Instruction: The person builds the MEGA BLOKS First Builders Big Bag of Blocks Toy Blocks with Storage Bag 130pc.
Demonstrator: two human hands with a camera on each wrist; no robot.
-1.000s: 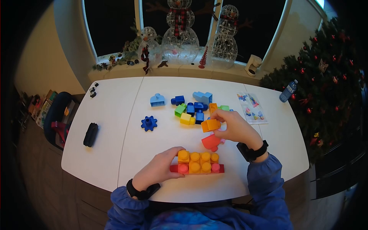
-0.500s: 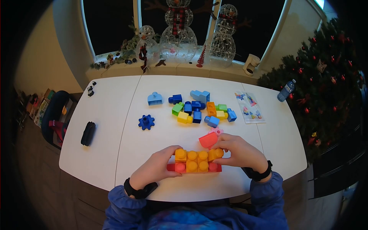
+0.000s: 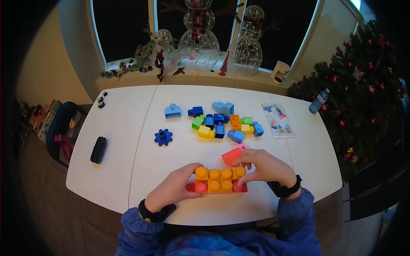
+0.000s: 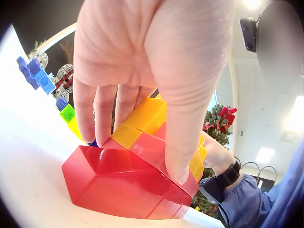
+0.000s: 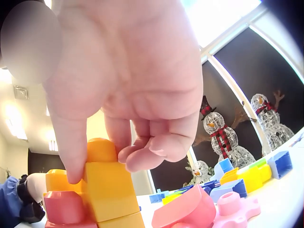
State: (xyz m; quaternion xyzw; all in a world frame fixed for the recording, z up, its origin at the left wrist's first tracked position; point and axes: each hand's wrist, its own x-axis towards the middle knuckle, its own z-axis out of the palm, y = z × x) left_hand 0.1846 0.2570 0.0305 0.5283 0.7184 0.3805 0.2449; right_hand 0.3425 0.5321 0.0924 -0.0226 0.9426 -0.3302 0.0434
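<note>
A low stack of orange blocks (image 3: pixel 220 180) and red blocks (image 3: pixel 200 187) stands on a long red base (image 4: pixel 118 180) near the table's front edge. My left hand (image 3: pixel 173 187) grips the stack's left end, thumb in front and fingers behind. At the other end, my right hand (image 3: pixel 269 168) pinches a single-stud orange block (image 5: pixel 111 190) between thumb and fingers. That block sits on top of another orange one, in line with the rest. Just behind the right fingers lie a coral curved block (image 3: pixel 231 157) and a pink gear-shaped piece (image 5: pixel 235 209).
Several loose blue, green, yellow and orange blocks (image 3: pixel 219 130) cluster farther back. A blue gear piece (image 3: pixel 163 137) and a light blue block (image 3: pixel 173 112) lie left of them. Beyond are a picture sheet (image 3: pixel 279 120), a water bottle (image 3: pixel 319 101) and a black case (image 3: pixel 98 150).
My right hand has brought the orange block down and toward me onto the stack's right end. Tilted half a second ago, it now stands straight. The left hand has kept its grip.
</note>
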